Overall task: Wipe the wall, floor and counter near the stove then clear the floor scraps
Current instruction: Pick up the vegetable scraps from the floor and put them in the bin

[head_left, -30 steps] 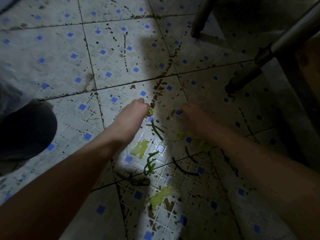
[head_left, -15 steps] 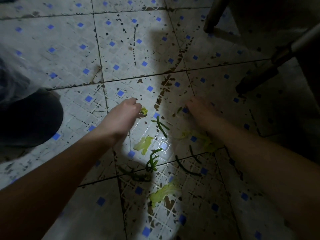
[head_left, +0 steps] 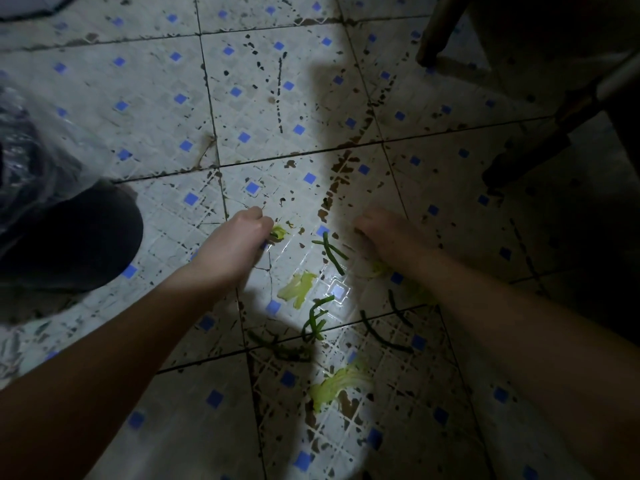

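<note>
The left hand (head_left: 239,239) is reaching down to the floor (head_left: 156,81) with its fingers curled under, pinching a pale green scrap (head_left: 278,233) that is showing just past the knuckles. The right hand (head_left: 388,233) is lying in deep shadow, low over the tiles beside it. Whether its fingers are grasping anything or only resting, I cannot tell.

Between the two hands, a pair of green bean strips (head_left: 331,252) is lying crossed in the lit patch of the floor. Nearer the person, a flat pale leaf piece (head_left: 298,285) is sitting beside a bright glare spot. A curled bunch of green strips (head_left: 316,319) is lying just nearer, close to a tile joint. Two dark strips (head_left: 379,336) are lying in shade by the right forearm, and dark stems (head_left: 282,346) are lying along that joint near the left forearm. Nearest the person, a larger pale leaf (head_left: 337,384) is lying beside a brown stain.

The floor is showing white tiles with small blue squares and dark flecks. At its left side a dark rounded shape (head_left: 69,237), a shoe or a knee, is resting, with crinkled clear plastic (head_left: 31,150) lying behind it. At the far right, a wooden leg (head_left: 437,32) and a pale leg with a dark foot (head_left: 526,152) are standing on the tiles.
</note>
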{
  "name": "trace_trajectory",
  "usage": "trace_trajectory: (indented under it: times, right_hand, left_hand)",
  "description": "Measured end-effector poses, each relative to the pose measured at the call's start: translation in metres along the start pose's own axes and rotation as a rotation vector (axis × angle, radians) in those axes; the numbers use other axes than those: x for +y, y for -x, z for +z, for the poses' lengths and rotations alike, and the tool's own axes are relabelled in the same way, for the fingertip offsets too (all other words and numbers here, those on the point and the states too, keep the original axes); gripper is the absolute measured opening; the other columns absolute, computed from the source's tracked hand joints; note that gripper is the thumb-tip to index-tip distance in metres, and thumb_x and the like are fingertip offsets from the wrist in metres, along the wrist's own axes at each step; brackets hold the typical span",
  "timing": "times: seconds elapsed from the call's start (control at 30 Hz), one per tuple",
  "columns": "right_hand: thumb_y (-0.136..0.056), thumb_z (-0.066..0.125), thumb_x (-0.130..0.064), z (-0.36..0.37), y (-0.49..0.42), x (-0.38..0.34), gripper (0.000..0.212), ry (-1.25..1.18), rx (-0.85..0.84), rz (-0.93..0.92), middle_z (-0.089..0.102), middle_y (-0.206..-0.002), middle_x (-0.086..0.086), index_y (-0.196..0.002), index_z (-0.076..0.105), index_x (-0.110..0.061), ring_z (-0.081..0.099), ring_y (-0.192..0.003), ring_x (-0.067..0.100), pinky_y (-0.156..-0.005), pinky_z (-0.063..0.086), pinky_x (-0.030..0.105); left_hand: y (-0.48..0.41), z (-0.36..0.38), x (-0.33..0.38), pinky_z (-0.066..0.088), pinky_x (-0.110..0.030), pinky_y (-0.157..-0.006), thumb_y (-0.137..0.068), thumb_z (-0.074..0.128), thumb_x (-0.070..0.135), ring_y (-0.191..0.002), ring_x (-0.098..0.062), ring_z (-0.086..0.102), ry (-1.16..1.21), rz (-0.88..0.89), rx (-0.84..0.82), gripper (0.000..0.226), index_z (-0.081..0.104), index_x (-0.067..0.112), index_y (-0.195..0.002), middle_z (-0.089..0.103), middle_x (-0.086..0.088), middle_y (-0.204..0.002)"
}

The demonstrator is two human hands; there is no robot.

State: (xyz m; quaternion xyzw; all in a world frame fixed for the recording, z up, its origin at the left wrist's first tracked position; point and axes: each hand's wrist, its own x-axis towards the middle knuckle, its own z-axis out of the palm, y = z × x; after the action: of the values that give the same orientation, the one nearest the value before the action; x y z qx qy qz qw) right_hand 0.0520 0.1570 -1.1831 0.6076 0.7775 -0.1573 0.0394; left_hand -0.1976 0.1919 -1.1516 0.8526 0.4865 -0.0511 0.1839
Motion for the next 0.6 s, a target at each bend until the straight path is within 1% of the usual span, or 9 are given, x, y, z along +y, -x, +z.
trace_trajectory:
  times: [0.13, 0.23, 0.3, 0.37, 0.4, 0.47, 0.5, 0.53, 0.6]
  right_hand:
    - [-0.088, 0.043, 0.008, 0.001, -0.003, -0.003, 0.026, -0.111, 0.015, 0.119, 0.055, -0.108, 0.010, -0.103, 0.057, -0.006, 0.052, -0.096, 0.023, -0.079, 0.046, 0.032]
    - [-0.085, 0.042, 0.011, 0.002, -0.005, -0.003, 0.025, -0.167, 0.046, 0.165, 0.054, -0.104, 0.008, -0.096, 0.056, -0.006, 0.051, -0.096, 0.021, -0.079, 0.047, 0.031]
    - [-0.087, 0.045, 0.008, 0.005, -0.006, -0.007, 0.021, -0.214, 0.084, 0.171, 0.052, -0.099, 0.002, -0.095, 0.056, -0.008, 0.051, -0.092, 0.018, -0.075, 0.046, 0.028]
    - [-0.090, 0.048, 0.000, 0.007, -0.006, -0.020, 0.012, -0.333, 0.130, 0.159, 0.052, -0.092, -0.002, -0.090, 0.055, -0.009, 0.052, -0.085, 0.015, -0.069, 0.045, 0.024]
    - [-0.091, 0.049, -0.002, 0.009, -0.007, -0.029, 0.011, -0.383, 0.142, 0.134, 0.052, -0.088, -0.002, -0.087, 0.054, -0.011, 0.053, -0.082, 0.013, -0.067, 0.046, 0.022]
    - [-0.091, 0.048, -0.001, 0.012, -0.008, -0.046, 0.018, -0.410, 0.135, 0.077, 0.052, -0.087, -0.003, -0.084, 0.050, -0.017, 0.053, -0.079, 0.010, -0.064, 0.046, 0.019]
    - [-0.090, 0.048, 0.001, 0.013, -0.009, -0.054, 0.021, -0.391, 0.123, 0.062, 0.052, -0.088, -0.004, -0.084, 0.050, -0.019, 0.054, -0.079, 0.011, -0.064, 0.046, 0.021]
    - [-0.090, 0.048, 0.002, 0.015, -0.010, -0.059, 0.022, -0.359, 0.112, 0.054, 0.052, -0.091, -0.003, -0.085, 0.050, -0.019, 0.054, -0.081, 0.014, -0.066, 0.049, 0.026]
    - [-0.089, 0.050, 0.002, 0.016, -0.011, -0.065, 0.017, -0.276, 0.088, 0.069, 0.053, -0.103, 0.002, -0.094, 0.055, -0.013, 0.054, -0.087, 0.019, -0.074, 0.052, 0.036]
  left_hand:
    - [0.003, -0.002, -0.008, 0.043, -0.033, -0.065, -0.093, 0.052, 0.002, -0.082, -0.025, 0.054, 0.038, -0.009, 0.039, 0.013, 0.062, 0.004, -0.100, 0.053, -0.010, -0.095]
    - [0.009, -0.003, -0.011, 0.047, -0.036, -0.066, -0.094, 0.050, 0.002, -0.082, -0.027, 0.055, 0.045, -0.015, 0.055, 0.013, 0.062, 0.004, -0.100, 0.054, -0.011, -0.095]
    - [0.012, -0.003, -0.013, 0.050, -0.040, -0.069, -0.093, 0.050, -0.001, -0.082, -0.027, 0.055, 0.040, -0.020, 0.053, 0.014, 0.061, 0.005, -0.100, 0.053, -0.011, -0.095]
    - [0.015, -0.003, -0.018, 0.050, -0.043, -0.070, -0.092, 0.050, -0.003, -0.082, -0.027, 0.054, 0.034, -0.023, 0.049, 0.015, 0.059, 0.007, -0.100, 0.051, -0.009, -0.094]
    - [0.017, -0.003, -0.020, 0.050, -0.042, -0.070, -0.091, 0.050, -0.003, -0.081, -0.026, 0.053, 0.031, -0.026, 0.051, 0.016, 0.059, 0.008, -0.098, 0.051, -0.008, -0.093]
    - [0.021, -0.001, -0.023, 0.049, -0.038, -0.066, -0.088, 0.051, -0.005, -0.078, -0.023, 0.052, 0.017, -0.036, 0.062, 0.018, 0.058, 0.010, -0.095, 0.050, -0.006, -0.090]
    - [0.023, 0.000, -0.024, 0.046, -0.034, -0.063, -0.088, 0.051, -0.006, -0.077, -0.021, 0.052, 0.012, -0.041, 0.065, 0.019, 0.058, 0.010, -0.094, 0.049, -0.005, -0.089]
    - [0.024, 0.001, -0.024, 0.044, -0.031, -0.062, -0.088, 0.051, -0.006, -0.077, -0.020, 0.051, 0.010, -0.043, 0.066, 0.019, 0.058, 0.011, -0.093, 0.049, -0.004, -0.088]
    - [0.027, 0.002, -0.025, 0.042, -0.030, -0.062, -0.088, 0.051, -0.006, -0.078, -0.020, 0.052, 0.012, -0.046, 0.066, 0.020, 0.058, 0.011, -0.093, 0.049, -0.003, -0.090]
